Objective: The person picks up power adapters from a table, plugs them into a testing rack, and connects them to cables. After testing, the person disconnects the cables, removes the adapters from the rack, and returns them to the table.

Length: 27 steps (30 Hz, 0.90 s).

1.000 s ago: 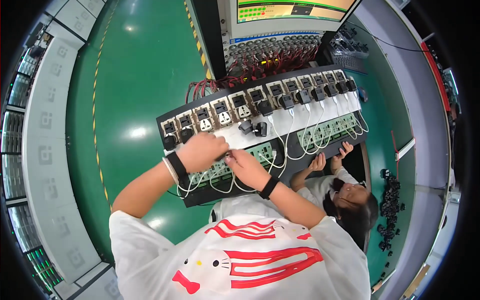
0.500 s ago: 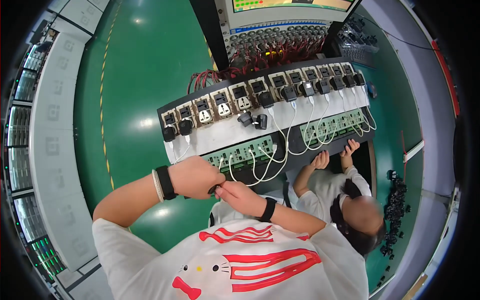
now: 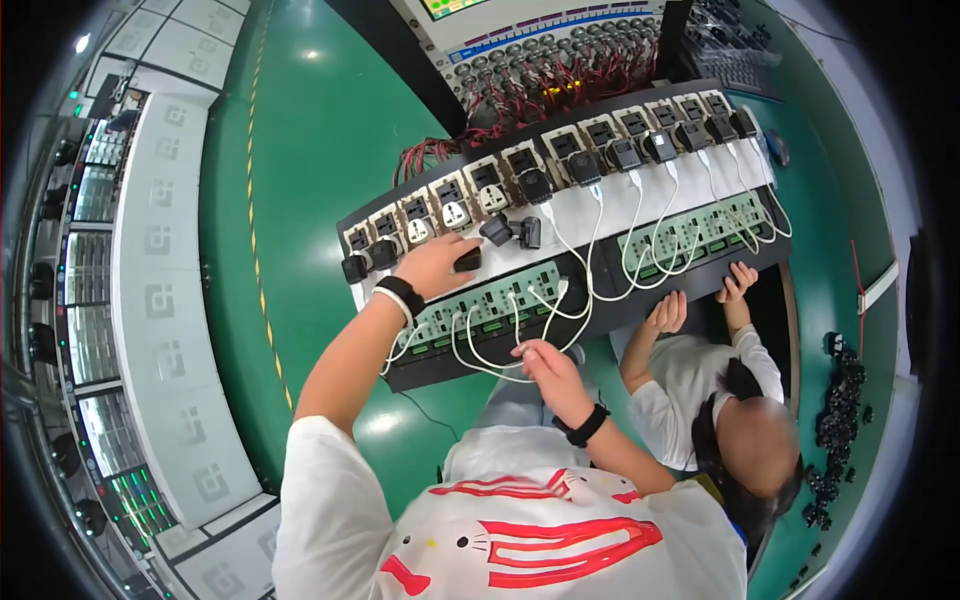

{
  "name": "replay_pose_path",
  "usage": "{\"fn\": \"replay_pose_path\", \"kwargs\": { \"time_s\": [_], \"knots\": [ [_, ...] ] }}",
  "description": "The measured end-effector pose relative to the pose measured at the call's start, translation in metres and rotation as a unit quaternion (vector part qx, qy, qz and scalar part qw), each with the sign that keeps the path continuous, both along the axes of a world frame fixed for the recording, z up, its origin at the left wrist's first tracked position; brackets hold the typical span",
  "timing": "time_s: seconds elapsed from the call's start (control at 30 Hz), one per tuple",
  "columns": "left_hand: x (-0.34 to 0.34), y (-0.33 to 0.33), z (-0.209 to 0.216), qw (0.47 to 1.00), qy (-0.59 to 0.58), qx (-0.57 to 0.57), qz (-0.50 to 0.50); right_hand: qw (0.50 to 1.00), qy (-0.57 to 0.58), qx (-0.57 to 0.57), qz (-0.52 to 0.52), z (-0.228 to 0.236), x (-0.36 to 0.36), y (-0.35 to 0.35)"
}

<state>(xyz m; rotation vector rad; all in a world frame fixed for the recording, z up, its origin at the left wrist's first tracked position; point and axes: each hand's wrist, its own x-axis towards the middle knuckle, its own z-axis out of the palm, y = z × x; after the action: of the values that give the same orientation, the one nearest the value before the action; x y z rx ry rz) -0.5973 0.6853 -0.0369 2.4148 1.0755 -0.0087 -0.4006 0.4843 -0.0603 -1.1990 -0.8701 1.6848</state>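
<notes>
Over the white strip of the test rack point(image 3: 620, 190), my left hand point(image 3: 432, 268) is closed around a black plug adapter point(image 3: 467, 261). Two more black adapters point(image 3: 512, 232) lie loose just to the right of it. My right hand point(image 3: 560, 382) is lower, in front of the rack's near edge, its fingertips pinched together at a white cable point(image 3: 497, 375). The cable's end there is hidden by the fingers. Between my hands sits a green circuit board point(image 3: 490, 303) with several white cables plugged into it.
A row of sockets point(image 3: 487, 185) runs along the rack's back, several holding black adapters. Right of me, a co-worker point(image 3: 700, 390) has both hands on the rack's front edge. Red wires and a screen point(image 3: 490, 8) stand behind. A grey cabinet point(image 3: 165, 330) lines the left.
My hands were together at a black adapter near the rack's front edge. They have parted: the left has carried the adapter up onto the white strip, the right has moved right. The view has shifted.
</notes>
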Motion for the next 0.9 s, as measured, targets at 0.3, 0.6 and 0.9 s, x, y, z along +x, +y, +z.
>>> {"fn": "replay_pose_path", "kwargs": {
  "time_s": [0.3, 0.6, 0.9],
  "knots": [
    [-0.098, 0.010, 0.009, 0.955, 0.193, 0.224, -0.002, 0.992, -0.051, 0.016, -0.113, -0.007, 0.038, 0.002],
    [-0.069, -0.023, 0.074, 0.956, 0.193, 0.199, -0.094, 0.986, -0.108, 0.127, 0.007, 0.038, 0.013, 0.030],
    [-0.011, -0.121, 0.113, 0.973, 0.152, 0.081, -0.151, 0.979, -0.096, 0.125, 0.131, 0.051, -0.060, 0.020]
  ]
}}
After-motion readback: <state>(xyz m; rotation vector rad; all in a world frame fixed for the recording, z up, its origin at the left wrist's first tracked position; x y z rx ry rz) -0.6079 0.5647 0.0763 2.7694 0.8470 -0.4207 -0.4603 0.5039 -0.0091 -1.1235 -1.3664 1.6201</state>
